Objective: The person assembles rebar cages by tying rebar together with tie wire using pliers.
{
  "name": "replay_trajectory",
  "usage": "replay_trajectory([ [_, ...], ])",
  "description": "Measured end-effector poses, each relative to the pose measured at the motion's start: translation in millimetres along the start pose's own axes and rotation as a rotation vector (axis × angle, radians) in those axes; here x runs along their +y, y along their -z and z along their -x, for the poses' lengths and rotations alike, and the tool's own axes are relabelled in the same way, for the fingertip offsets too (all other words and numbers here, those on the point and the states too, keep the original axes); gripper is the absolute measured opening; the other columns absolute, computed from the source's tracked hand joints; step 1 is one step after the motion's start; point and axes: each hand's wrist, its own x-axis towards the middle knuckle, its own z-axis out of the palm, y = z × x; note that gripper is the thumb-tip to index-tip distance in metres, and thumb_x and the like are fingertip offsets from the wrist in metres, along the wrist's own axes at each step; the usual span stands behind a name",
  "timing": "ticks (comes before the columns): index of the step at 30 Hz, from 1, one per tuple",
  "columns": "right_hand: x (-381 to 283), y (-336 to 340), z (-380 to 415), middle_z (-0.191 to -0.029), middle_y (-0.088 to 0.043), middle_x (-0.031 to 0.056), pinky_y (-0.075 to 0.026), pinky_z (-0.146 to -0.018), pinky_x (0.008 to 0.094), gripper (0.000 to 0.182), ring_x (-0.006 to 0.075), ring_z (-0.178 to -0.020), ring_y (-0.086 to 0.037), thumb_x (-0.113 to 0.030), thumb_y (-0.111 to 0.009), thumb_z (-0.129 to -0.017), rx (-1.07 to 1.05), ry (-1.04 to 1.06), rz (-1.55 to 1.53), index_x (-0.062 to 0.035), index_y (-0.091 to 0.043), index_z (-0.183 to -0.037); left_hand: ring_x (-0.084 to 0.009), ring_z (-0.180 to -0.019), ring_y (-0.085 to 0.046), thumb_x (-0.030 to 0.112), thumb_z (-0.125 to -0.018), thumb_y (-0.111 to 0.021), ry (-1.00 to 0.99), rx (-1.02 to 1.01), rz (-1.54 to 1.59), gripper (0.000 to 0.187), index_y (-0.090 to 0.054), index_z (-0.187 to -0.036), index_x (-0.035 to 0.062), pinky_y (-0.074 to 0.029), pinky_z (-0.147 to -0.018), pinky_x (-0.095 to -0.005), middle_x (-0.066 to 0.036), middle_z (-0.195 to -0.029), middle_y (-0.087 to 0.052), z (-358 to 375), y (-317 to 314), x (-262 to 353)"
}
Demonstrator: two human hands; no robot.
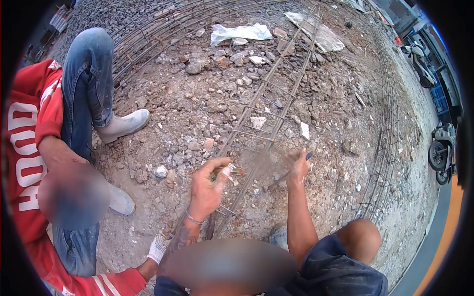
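A long, narrow rebar cage (272, 114) with cross ties lies on the rubble ground and runs up through the middle. Over its left bar, my left hand (210, 185) is closed in a pinch, with thin tie wires (238, 171) sticking out past the fingertips. To the right of the cage, my right hand (298, 168) is wrapped around a dark-handled tying hook (278, 181), its metal shaft pointing toward the cage. Motion smears part of that hand. At lower left, a co-worker's gloved hand (158, 247) is near the cage's close end.
The co-worker in a red hoodie (22, 143) and rubber boots (123, 125) sits at left. More rebar cages lie at upper left (148, 42) and right (382, 148). Broken stones and a white plastic sheet (240, 33) litter the ground. Motorcycles (441, 153) stand at the right edge.
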Motion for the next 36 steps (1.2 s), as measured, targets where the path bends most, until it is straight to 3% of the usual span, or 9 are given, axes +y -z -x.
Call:
replay_trajectory([
  [5, -20.9, -22.9, 46.9, -0.062, -0.052, 0.0048, -0.044, -0.049, 0.0326, 0.039, 0.0155, -0.053, -0.05, -0.041, -0.044, -0.097, 0.212, 0.113, 0.541, -0.0071, -0.047, -0.077, -0.0266, -0.106, -0.059, 0.022, -0.087, -0.064, -0.034, -0.181, -0.194, 0.039, -0.054, -0.117, -0.0024, -0.045, -0.091, -0.0349, -0.02, -0.115, -0.06, -9.5, -21.6, 37.4],
  [7, -47.7, -26.4, 82.4, -0.06, -0.048, 0.0029, -0.04, -0.047, 0.0317, 0.038, 0.0134, -0.051, -0.045, -0.04, -0.045, -0.097, 0.261, 0.202, 0.734, -0.0077, -0.045, -0.076, -0.0258, -0.111, -0.054, 0.039, -0.092, -0.055, 0.589, -0.498, 0.048, 0.054, -0.048, -0.125, -0.0029, -0.044, -0.092, -0.0374, -0.019, -0.127, -0.051, 5.0, -13.6, 34.4],
  [11, -164.1, -47.0, 189.8, -0.062, -0.042, 0.0002, -0.036, -0.052, 0.0287, 0.036, 0.0113, -0.056, -0.041, -0.034, -0.045, -0.098, 0.09, -0.019, 0.009, -0.0082, -0.041, -0.074, -0.028, -0.118, -0.049, 0.059, -0.09, -0.043, 1.258, -0.524, 0.502, 0.078, -0.039, -0.131, -0.0075, -0.04, -0.098, -0.0405, -0.021, -0.131, -0.046, 53.7, -23.1, 111.1],
  [13, -215.1, -35.8, 236.9, -0.074, -0.045, 0.0036, -0.04, -0.062, 0.0295, 0.032, 0.0135, -0.07, -0.044, -0.03, -0.041, -0.1, -0.169, -0.018, 0.027, -0.0067, -0.043, -0.078, -0.0297, -0.128, -0.039, 0.066, -0.088, -0.038, 1.477, -0.11, 1.152, 0.088, -0.032, -0.135, -0.0079, -0.034, -0.104, -0.0389, -0.022, -0.138, -0.04, 70.2, -38.1, 158.3],
  [16, -307.1, -26.1, 308.4, -0.088, -0.049, 0.0079, -0.042, -0.08, 0.0315, 0.031, 0.0192, -0.087, -0.05, -0.025, -0.035, -0.101, -0.534, 0.023, 0.14, -0.0039, -0.045, -0.081, -0.0311, -0.134, -0.03, 0.057, -0.091, -0.037, 1.217, 0.18, 1.466, 0.074, -0.03, -0.136, -0.0014, -0.025, -0.11, -0.0423, -0.022, -0.143, -0.031, 59.4, -49.4, 261.1],
  [21, -460.1, -11.6, 329.6, -0.101, -0.054, 0.0149, -0.039, -0.091, 0.0392, 0.035, 0.0269, -0.099, -0.051, -0.032, -0.063, -0.086, -0.986, 0.157, 0.673, -0.0005, -0.051, -0.095, -0.0322, -0.134, -0.03, 0.035, -0.093, -0.039, 0.684, 0.482, 1.584, 0.048, -0.038, -0.132, 0.0067, -0.024, -0.111, -0.0466, -0.021, -0.141, -0.034, 39.7, -49.8, 348.2],
  [27, -572.5, -46.4, 200.3, -0.121, -0.044, 0.0269, -0.034, -0.099, 0.0438, 0.084, 0.0379, -0.114, -0.044, -0.047, -0.073, -0.07, -0.875, 0.732, 1.229, 0.0039, -0.038, -0.125, -0.0295, -0.107, -0.054, 0.005, -0.082, -0.043, 0.782, 0.562, 1.371, 0.014, -0.048, -0.095, 0.007, -0.036, -0.104, -0.0427, -0.013, -0.103, -0.058, -42.4, -76.1, 346.0],
  [30, -533.6, -73.3, 103.0, -0.115, -0.048, 0.031, -0.033, -0.098, 0.0496, 0.076, 0.0453, -0.109, -0.048, -0.041, -0.072, -0.072, -1.299, 0.191, 1.44, 0.003, -0.037, -0.124, -0.0301, -0.107, -0.054, 0.003, -0.078, -0.043, 0.882, 0.349, 0.991, 0.013, -0.043, -0.089, 0.0085, -0.04, -0.098, -0.0421, -0.017, -0.104, -0.058, -107.2, -132.2, 338.9],
  [36, -460.8, -94.3, -102.6, -0.095, -0.056, 0.0332, -0.045, -0.078, 0.0524, 0.049, 0.0489, -0.087, -0.057, -0.013, -0.056, -0.084, -1.21, -0.205, 1.253, 0.0045, -0.035, -0.124, -0.0293, -0.114, -0.049, 0.016, -0.088, -0.047, 0.973, 0.389, 0.752, 0.026, -0.048, -0.108, -0.0006, -0.036, -0.1, -0.0385, -0.019, -0.115, -0.054, -289.8, -276.0, 301.7],
])
